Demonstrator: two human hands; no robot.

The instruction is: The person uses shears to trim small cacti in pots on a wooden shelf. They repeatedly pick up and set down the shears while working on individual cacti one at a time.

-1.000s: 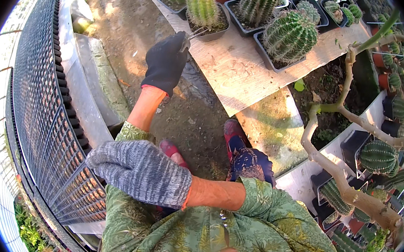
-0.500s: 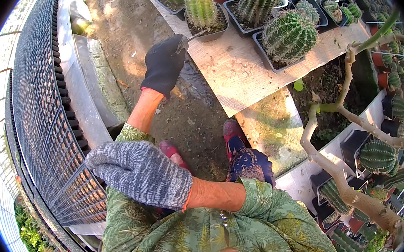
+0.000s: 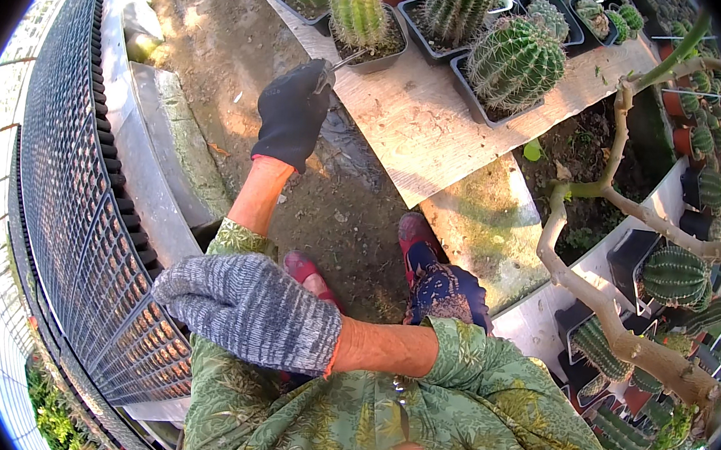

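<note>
A person stands on bare soil beside a low board bench of potted cacti, seen from above; the left hand (image 3: 291, 114), in a dark fabric glove, is closed around a thin metal tool (image 3: 342, 60) whose tip reaches to the rim of a square black pot (image 3: 375, 51) holding a ribbed, spiny green cactus (image 3: 357, 12); what kind of tool it is cannot be made out. The right hand (image 3: 253, 306), in a thick grey knitted glove, crosses the body low down, fingers pressed together and holding nothing, close to a curved stack of black mesh trays (image 3: 77, 198). The work looks to be at the reaching stage, tool just meeting the pot; the next move would call for a steady, careful approach, keeping clear of the spines. The board (image 3: 413, 126) is pale and rough; a larger round cactus (image 3: 515, 62) sits to the right, well apart from the tool; a bare, knobbly branch (image 3: 612, 319) curves past on the far right.
</note>
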